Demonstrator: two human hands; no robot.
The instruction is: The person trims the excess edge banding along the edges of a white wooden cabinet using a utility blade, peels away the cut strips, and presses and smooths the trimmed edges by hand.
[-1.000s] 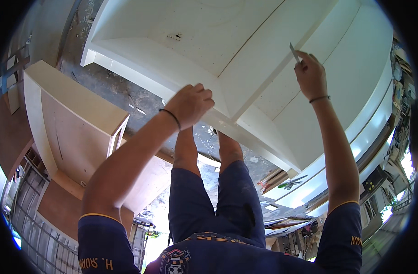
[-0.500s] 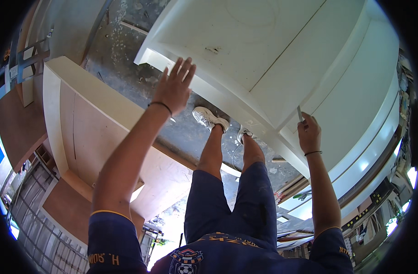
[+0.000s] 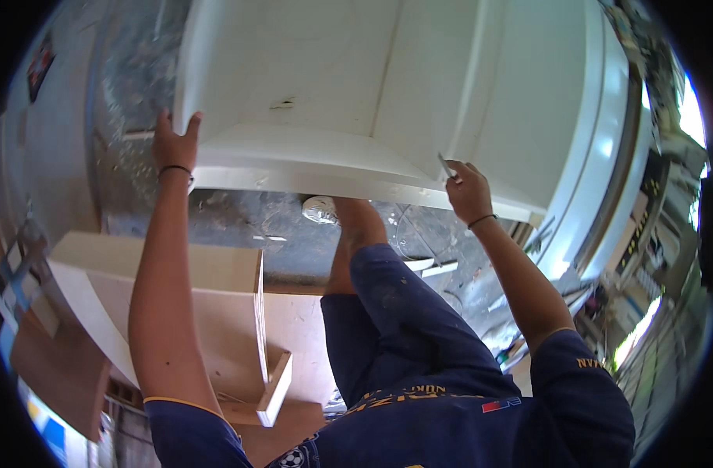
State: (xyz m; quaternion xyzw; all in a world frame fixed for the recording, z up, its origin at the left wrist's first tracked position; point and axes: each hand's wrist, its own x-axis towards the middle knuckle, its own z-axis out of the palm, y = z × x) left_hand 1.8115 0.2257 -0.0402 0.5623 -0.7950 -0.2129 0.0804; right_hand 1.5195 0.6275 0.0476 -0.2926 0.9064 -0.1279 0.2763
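A large white cabinet (image 3: 325, 144) with panelled inner faces lies in front of me. At its near left corner, my left hand (image 3: 175, 148) straddles the side edge, thumb on one side and fingers on the other. My right hand (image 3: 469, 193) is closed on a thin, pale flat strip (image 3: 445, 164), whose exact kind I cannot make out. The strip's free end points up and left over the cabinet's near rim. A small damaged spot (image 3: 282, 103) marks the inner panel.
An unpainted wooden box frame (image 3: 169, 261) stands at the lower left, with a short wood block (image 3: 274, 390) on it. Pale offcuts (image 3: 438, 267) and a thin cable lie on the stained concrete floor (image 3: 239, 214) by my feet. Clutter lines the right side.
My left hand has gone from hovering flat near the cabinet's front to its left edge. My view and body have turned, and the right hand still holds the strip.
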